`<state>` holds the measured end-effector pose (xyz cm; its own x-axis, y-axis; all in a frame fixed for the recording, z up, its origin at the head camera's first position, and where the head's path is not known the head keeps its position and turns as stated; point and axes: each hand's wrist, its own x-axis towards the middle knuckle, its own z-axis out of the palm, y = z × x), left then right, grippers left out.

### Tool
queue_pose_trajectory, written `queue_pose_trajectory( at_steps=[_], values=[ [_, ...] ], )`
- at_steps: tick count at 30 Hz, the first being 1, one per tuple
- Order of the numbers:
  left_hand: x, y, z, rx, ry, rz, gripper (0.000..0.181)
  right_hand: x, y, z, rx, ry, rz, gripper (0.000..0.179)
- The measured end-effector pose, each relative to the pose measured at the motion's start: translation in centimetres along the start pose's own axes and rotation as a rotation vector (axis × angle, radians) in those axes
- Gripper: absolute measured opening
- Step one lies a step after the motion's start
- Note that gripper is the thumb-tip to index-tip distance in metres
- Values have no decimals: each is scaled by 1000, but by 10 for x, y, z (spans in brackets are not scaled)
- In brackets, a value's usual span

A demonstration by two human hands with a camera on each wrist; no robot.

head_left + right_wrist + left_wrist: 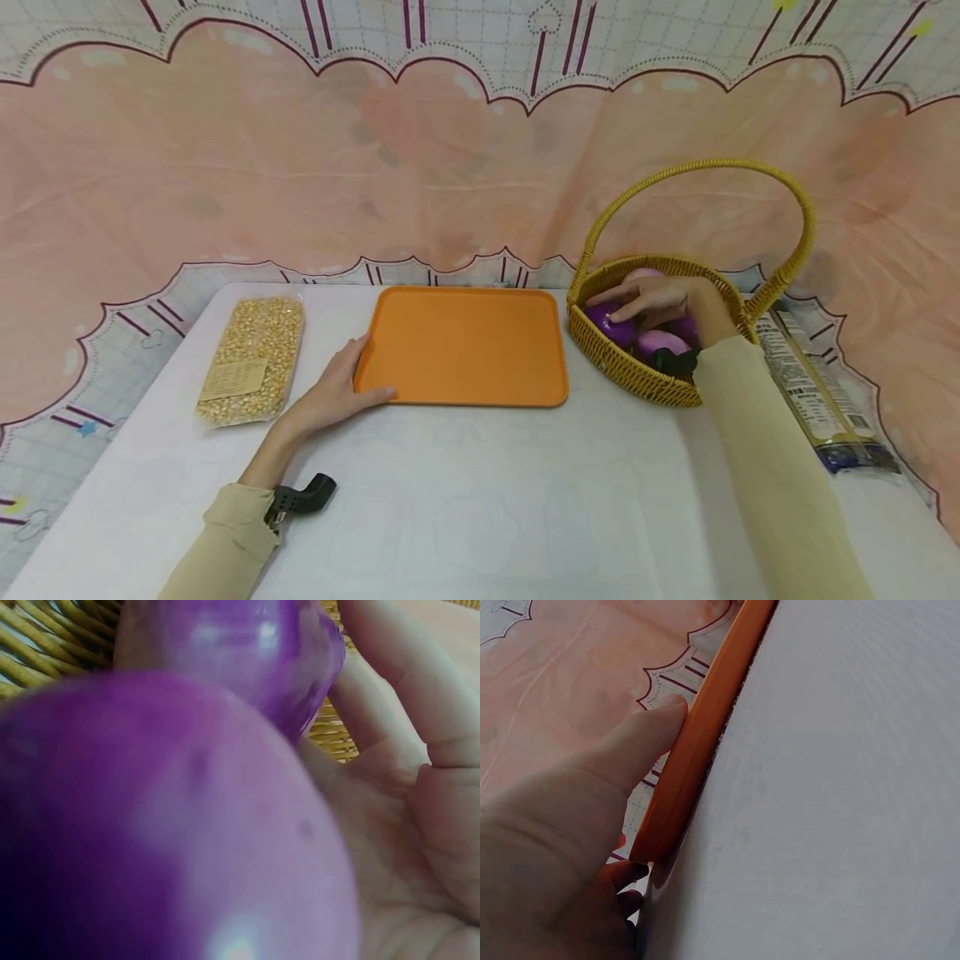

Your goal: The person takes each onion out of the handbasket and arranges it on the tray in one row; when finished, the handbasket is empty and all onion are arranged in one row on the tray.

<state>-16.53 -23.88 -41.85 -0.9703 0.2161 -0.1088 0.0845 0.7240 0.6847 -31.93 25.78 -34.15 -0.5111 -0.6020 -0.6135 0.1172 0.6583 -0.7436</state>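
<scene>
At the front left corner of an orange tray (465, 346), my left hand (337, 387) rests against the rim. Its thumb (649, 735) lies straight along the front side, and the other fingers are at the left side, partly hidden. My right hand (660, 300) reaches into a yellow wicker basket (637, 379), its fingers around a glossy dark purple onion (611, 323). Up close in the right wrist view, this onion (247, 652) has a pointed, ragged end. Another, paler purple onion (247, 817) fills the foreground there.
A clear bag of corn kernels (255, 358) with a paper label lies left of the tray. Right of the basket is a printed packet (817, 392), partly behind the sleeve. The basket's tall handle (720, 162) arches over the right hand. A patterned cloth (450, 167) hangs behind the white table (480, 500).
</scene>
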Motion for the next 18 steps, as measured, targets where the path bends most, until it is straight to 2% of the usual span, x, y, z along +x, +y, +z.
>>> queue_pose_trajectory(
  at_steps=[7,18],
  values=[
    [0,-1,1,81,7,-19,108,4,5,-2,38,-42,-17,63],
    [0,0,2,89,20,5,105,4,8,-5,51,-53,-44,63]
  ],
)
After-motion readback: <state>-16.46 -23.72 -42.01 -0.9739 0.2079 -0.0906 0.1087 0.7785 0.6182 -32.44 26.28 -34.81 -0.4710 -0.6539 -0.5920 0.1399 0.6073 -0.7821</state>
